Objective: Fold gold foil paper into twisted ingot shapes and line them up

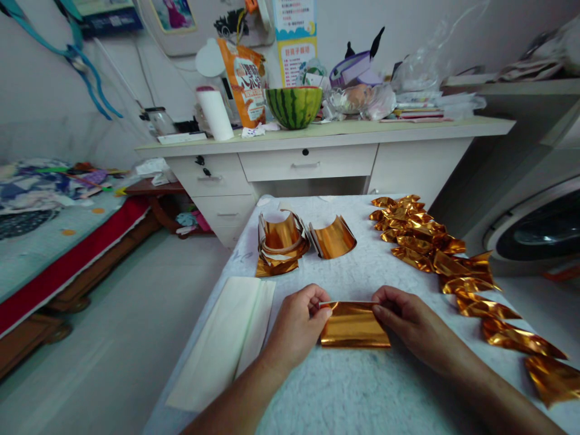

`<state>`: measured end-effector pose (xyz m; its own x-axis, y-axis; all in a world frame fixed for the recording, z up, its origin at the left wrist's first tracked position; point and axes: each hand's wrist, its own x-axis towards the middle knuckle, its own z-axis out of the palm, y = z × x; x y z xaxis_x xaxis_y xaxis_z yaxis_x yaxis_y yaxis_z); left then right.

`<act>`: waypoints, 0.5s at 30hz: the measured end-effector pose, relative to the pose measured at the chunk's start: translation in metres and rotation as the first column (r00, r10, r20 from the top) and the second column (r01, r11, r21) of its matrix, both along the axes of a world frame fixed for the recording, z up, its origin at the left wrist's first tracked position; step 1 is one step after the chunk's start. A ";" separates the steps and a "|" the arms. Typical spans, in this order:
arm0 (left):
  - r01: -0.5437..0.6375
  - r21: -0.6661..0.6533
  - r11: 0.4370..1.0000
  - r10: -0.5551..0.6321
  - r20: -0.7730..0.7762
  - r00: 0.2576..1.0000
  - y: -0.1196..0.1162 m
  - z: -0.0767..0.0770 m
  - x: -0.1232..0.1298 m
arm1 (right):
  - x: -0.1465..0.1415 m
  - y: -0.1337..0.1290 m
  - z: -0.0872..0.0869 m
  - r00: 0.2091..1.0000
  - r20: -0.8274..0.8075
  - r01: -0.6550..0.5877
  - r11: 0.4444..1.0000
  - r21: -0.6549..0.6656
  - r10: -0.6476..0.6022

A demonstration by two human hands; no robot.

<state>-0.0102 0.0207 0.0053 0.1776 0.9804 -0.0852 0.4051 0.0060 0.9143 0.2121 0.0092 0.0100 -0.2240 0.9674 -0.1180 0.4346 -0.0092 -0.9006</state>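
1. A sheet of gold foil (356, 326) spans the gap between my hands at the near-centre of a cloth-covered table (317, 393), its pale far edge showing and its near edge rolled or curved.
2. My left hand (301, 317) pinches the far left corner of the foil between thumb and fingers.
3. My right hand (403, 314) grips the far right corner the same way, thumb on the gold face.
4. Left of my left hand, long pale paper sheets (222, 344) lie flat on the cloth, slanting from far to near.
5. Beyond my hands, a curled stack of foil (281, 238) stands at left, with a smaller curved stack (334, 237) just to its right.
6. Along the table's right side, twisted gold foil pieces (469, 284) run from the far edge to the near right corner, crowded and overlapping at the far end, more spread out nearer me.
7. Past the table stands a white desk (312, 163), topped by a cut watermelon (294, 107), an orange pouch (247, 87) to its left and a white roll (215, 113) farther left.
8. A front-loading washing machine (539, 211) stands at far right; a bed (58, 235) with a red-trimmed side occupies the left of the room.
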 end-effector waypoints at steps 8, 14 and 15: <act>0.014 0.027 1.000 -0.015 0.019 1.000 -0.002 -0.002 -0.001 | 0.000 0.002 0.000 1.000 0.027 0.015 1.000 -0.010 -0.015; 0.019 0.033 0.999 -0.019 0.001 1.000 0.000 -0.003 -0.001 | 0.001 0.002 -0.002 1.000 0.017 0.021 0.999 -0.033 -0.021; 0.020 0.036 0.999 -0.019 -0.001 1.000 0.000 -0.003 -0.001 | 0.001 0.002 -0.003 1.000 0.013 0.021 0.999 -0.032 -0.020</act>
